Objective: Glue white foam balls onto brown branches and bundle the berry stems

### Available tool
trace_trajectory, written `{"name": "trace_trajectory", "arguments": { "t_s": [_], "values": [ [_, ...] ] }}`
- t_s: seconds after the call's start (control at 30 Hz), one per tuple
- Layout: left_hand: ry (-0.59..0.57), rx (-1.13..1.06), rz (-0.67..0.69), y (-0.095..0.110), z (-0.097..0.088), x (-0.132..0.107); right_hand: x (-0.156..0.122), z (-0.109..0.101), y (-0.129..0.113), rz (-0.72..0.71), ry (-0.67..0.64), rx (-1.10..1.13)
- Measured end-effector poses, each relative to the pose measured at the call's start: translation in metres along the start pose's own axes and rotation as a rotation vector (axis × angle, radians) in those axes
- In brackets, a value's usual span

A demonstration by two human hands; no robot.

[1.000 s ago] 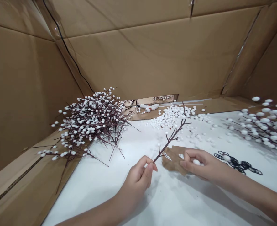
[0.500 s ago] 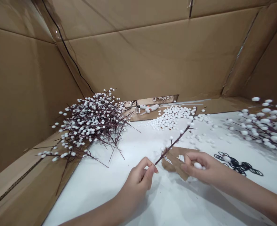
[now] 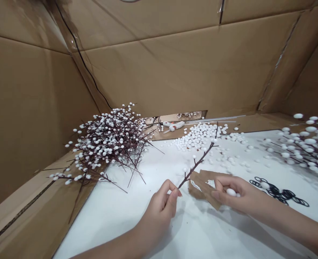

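Pinching the base of a thin brown twig (image 3: 199, 162) in its closed fingers (image 3: 171, 192), the left hand (image 3: 157, 214) holds the twig up at a slant above the worktop (image 3: 107, 219), its tip pointing away. The right hand (image 3: 238, 194) curls around a white foam bud (image 3: 231, 192), gripping it against the thumb and staying just apart from the twig. A torn cardboard scrap (image 3: 204, 189) lies under and between the hands. Black rubber rings (image 3: 276, 192) sit just beyond the right hand, and a budded branch pile (image 3: 304, 151) lies further right. Across the worktop, loose foam balls (image 3: 198, 136) spread in a heap. To the left rises a large tangled branch bundle (image 3: 107, 144). Furthest off, a hot glue gun (image 3: 173, 126) lies beside glue sticks (image 3: 215, 119), against cardboard walls (image 3: 161, 72).
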State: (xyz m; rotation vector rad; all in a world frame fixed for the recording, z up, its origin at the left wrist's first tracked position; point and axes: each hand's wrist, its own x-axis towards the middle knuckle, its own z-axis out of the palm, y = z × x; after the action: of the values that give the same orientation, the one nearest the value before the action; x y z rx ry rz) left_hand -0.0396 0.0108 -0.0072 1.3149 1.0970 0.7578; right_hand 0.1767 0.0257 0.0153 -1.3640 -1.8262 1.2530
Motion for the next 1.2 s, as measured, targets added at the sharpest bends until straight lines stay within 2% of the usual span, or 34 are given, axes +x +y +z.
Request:
{"name": "trace_trajectory", "arguments": {
  "t_s": [0.07, 0.23, 0.37, 0.7, 0.9, 1.2],
  "values": [
    [-0.014, -0.021, 0.010, 0.001, -0.001, 0.000, 0.003, -0.001, 0.003, -0.005, -0.024, 0.016],
    [-0.031, -0.057, 0.055, 0.002, -0.003, 0.000, 0.007, -0.005, 0.009, 0.123, -0.054, 0.084],
    [-0.035, -0.092, 0.057, 0.002, -0.003, -0.001, 0.009, -0.007, 0.010, 0.172, -0.063, 0.181],
    [0.008, -0.175, 0.072, -0.002, -0.003, 0.002, 0.011, -0.015, 0.015, 0.201, 0.030, 0.180],
    [0.056, -0.253, 0.014, 0.002, -0.002, 0.004, 0.012, -0.021, 0.009, 0.221, 0.083, 0.194],
    [0.011, -0.223, 0.020, -0.004, -0.005, 0.004, 0.009, -0.024, 0.004, 0.223, 0.127, 0.285]
  ]
}}
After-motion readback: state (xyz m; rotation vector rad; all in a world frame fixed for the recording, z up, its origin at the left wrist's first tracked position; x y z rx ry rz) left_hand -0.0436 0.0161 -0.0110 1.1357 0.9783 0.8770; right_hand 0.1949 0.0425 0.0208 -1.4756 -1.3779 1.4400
